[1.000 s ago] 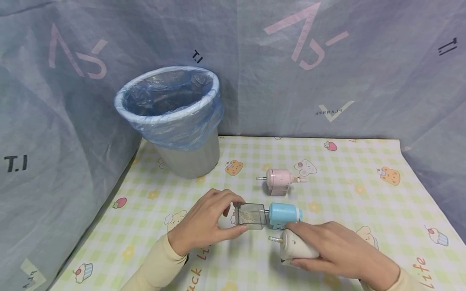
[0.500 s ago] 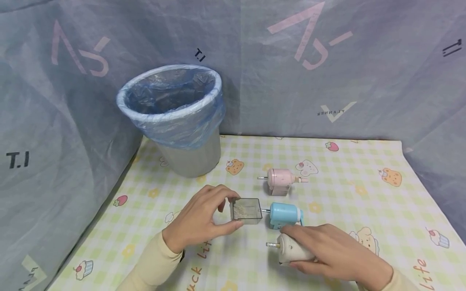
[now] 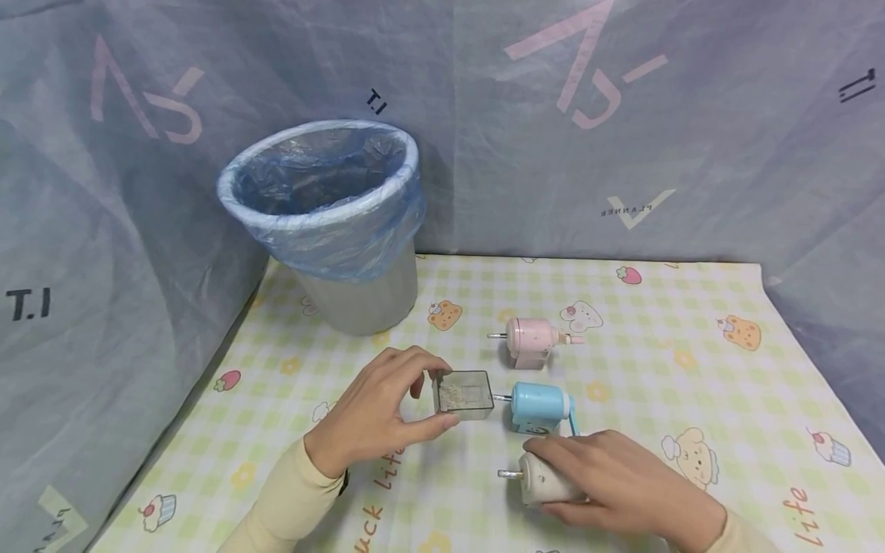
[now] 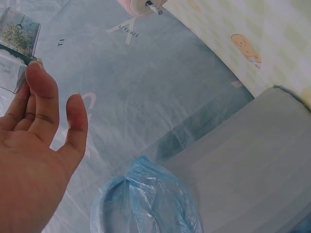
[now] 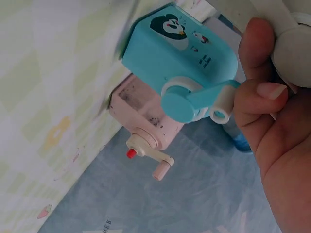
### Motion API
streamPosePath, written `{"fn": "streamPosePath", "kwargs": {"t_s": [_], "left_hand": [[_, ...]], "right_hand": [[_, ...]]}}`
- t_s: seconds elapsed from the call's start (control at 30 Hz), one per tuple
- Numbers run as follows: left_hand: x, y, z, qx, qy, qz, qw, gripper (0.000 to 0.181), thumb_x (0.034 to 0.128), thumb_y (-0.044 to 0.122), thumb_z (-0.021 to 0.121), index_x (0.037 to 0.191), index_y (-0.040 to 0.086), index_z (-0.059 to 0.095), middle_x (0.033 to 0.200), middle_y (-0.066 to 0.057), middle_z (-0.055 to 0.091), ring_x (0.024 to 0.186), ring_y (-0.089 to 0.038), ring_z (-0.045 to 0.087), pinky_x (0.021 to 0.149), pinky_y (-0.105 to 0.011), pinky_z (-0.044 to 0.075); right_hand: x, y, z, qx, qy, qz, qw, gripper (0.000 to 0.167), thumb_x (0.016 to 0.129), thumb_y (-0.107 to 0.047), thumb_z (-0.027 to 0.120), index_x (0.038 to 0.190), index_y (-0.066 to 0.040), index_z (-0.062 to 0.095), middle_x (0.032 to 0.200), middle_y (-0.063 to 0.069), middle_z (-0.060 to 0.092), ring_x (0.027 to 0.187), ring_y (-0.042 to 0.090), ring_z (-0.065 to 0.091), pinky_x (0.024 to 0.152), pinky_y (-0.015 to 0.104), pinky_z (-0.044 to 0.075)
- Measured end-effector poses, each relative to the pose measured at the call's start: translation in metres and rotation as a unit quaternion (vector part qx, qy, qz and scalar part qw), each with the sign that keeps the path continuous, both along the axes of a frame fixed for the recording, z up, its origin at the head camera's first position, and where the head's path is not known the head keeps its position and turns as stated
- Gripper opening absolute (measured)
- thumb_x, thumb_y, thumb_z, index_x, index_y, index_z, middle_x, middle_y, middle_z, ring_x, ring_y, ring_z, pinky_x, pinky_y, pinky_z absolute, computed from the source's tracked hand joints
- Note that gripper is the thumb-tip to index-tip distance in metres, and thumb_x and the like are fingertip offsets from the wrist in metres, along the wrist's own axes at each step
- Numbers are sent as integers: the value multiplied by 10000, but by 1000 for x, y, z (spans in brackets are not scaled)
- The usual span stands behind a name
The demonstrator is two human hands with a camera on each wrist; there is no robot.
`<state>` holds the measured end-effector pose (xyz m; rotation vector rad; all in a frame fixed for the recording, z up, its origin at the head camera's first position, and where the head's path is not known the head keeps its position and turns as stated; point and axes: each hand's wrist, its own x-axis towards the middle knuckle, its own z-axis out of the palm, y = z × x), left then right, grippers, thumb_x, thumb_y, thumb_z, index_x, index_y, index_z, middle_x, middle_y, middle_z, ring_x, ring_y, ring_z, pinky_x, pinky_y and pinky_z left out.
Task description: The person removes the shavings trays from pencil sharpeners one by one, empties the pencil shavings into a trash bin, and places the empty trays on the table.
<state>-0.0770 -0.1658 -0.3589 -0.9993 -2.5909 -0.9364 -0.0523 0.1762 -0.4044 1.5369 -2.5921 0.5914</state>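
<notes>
My left hand [image 3: 366, 415] pinches a small see-through shavings tray [image 3: 470, 393] between thumb and fingers, and pale shavings lie inside it. The same shavings tray [image 4: 20, 36] shows at the upper left of the left wrist view. With my right hand [image 3: 611, 478] I grip a white crank pencil sharpener [image 3: 541, 482], partly hidden by the hand, a silver-tipped rod sticking out to its left. Just behind it is a blue crank pencil sharpener [image 3: 535, 403]. A pink crank pencil sharpener [image 3: 531, 338] stands farther back. Both have cranks, seen in the right wrist view.
A grey waste bin [image 3: 373, 296] with a blue plastic liner [image 3: 387, 238] stands at the back left of the table. A checked tablecloth [image 3: 664, 307] with cartoon prints covers the table. Grey-blue cloth [image 3: 498, 177] hangs behind and along the sides.
My left hand has drawn the shavings tray slightly left and away from the blue sharpener. My right hand has shifted a little left with the white sharpener.
</notes>
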Motion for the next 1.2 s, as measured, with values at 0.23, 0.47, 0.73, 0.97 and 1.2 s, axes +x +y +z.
{"fn": "streamPosePath", "kwargs": {"t_s": [0.23,0.47,0.73,0.97,1.2], "left_hand": [[0,0,2,-22,126,39,9999,423,975,501,770,1251,187,710,912,147,541,783,-38,451,798,-332,433],[0,-1,3,11,201,73,9998,413,976,506,765,1252,206,703,891,135,531,773,-59,449,787,-331,425],[-1,-1,1,11,227,68,9997,404,974,500,771,1242,205,704,884,134,527,769,-65,447,788,-335,429],[-1,-3,0,-10,380,154,9992,421,966,511,777,1242,201,703,903,132,543,780,-62,445,794,-342,432],[-2,-4,-1,-16,431,169,9989,426,966,510,778,1244,196,702,910,138,552,775,-69,454,823,-360,443]], "right_hand": [[0,-1,-4,95,-328,82,9994,531,1029,-478,711,1378,-98,584,1043,-140,665,748,-103,484,618,130,441],[1,-2,-9,213,-140,26,9997,544,1024,-495,712,1361,-84,596,1042,-108,680,761,-83,513,635,178,486],[4,-4,-14,304,-40,17,9995,535,1011,-473,737,1344,-75,606,984,-134,633,736,-88,464,621,181,458],[4,-5,-15,379,-121,-45,9992,528,1009,-479,738,1339,-88,607,977,-141,623,727,-75,470,622,208,466],[4,-5,-15,368,-145,-71,9992,517,1000,-476,750,1328,-105,605,981,-140,621,725,-75,464,617,191,448]]}}
